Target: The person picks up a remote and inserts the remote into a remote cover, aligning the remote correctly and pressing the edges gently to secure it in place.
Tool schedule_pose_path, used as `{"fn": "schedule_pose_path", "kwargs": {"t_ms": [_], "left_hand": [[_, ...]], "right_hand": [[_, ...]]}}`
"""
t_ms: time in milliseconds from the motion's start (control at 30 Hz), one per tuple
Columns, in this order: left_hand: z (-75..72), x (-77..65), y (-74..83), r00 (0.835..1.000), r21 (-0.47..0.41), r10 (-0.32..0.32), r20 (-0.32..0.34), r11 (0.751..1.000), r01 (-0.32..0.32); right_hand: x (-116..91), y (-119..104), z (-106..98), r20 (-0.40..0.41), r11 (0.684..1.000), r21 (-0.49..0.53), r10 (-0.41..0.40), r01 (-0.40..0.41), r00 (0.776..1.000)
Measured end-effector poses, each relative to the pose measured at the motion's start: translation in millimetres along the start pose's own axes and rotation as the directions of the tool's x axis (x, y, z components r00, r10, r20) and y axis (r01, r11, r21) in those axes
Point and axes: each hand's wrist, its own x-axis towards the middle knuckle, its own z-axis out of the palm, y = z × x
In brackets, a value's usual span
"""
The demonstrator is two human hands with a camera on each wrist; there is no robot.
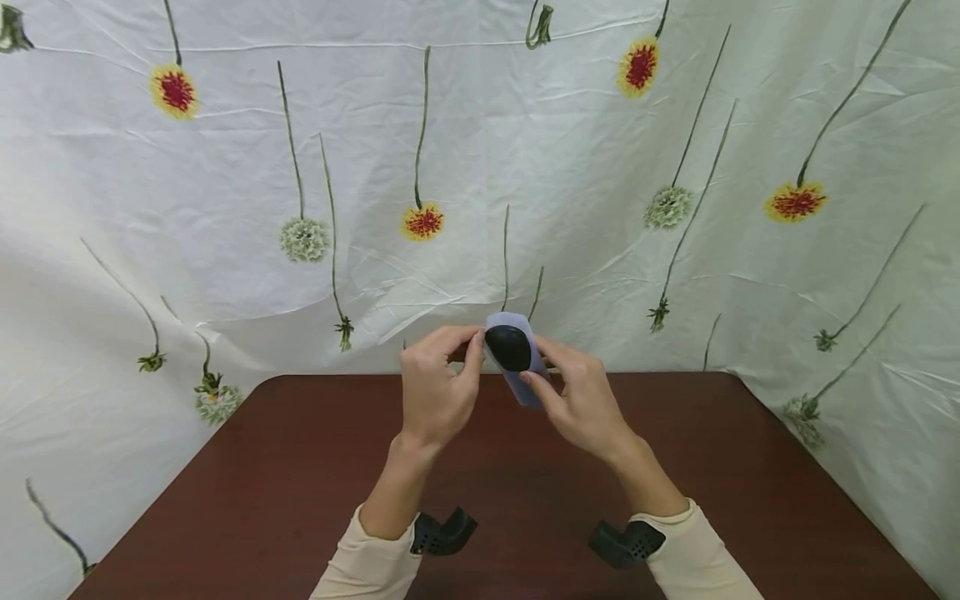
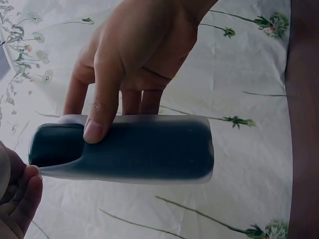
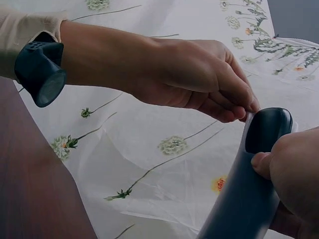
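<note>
Held up over the far edge of the table is a long, rounded dark case [image 1: 508, 348] inside a frosted, translucent sleeve [image 1: 532, 395]. Its glossy dark end shows at the sleeve's opening, and the rest looks bluish through the cover. My left hand [image 1: 438, 385] pinches the sleeve's rim between thumb and fingers, beside that end. On the other side, my right hand [image 1: 583, 393] grips the sleeved case, its thumb [image 2: 94, 130] on the front near the opening and the other fingers behind. The right wrist view shows the left fingertips [image 3: 253, 105] right at the rim.
A dark reddish-brown table [image 1: 525, 500] lies below both hands. White cloth [image 1: 480, 133] printed with flowers hangs behind it and along both sides. Each wrist carries a black camera mount [image 1: 444, 533] at the cream sleeve's cuff.
</note>
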Motion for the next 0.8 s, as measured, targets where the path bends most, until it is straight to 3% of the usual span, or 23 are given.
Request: {"fn": "schedule_pose_path", "kwargs": {"t_ms": [300,567,800], "left_hand": [[5.6,-5.8,1.7,0.999,-0.015,-0.014,-0.042,1.0,0.013],[3.8,-4.0,0.7,1.0,-0.01,-0.031,0.003,0.999,0.031],[-1.6,-1.4,-0.2,0.998,-0.077,-0.031,0.045,0.996,0.035]], "right_hand": [[-2.1,-3.5,6.7,-0.028,0.999,0.021,0.031,-0.03,0.999],[-1.2,-4.4,4.6,0.011,0.984,0.128,0.126,-0.126,0.992],[0.1,-6.8,2.2,0.058,0.96,0.202,0.187,-0.195,0.981]]}}
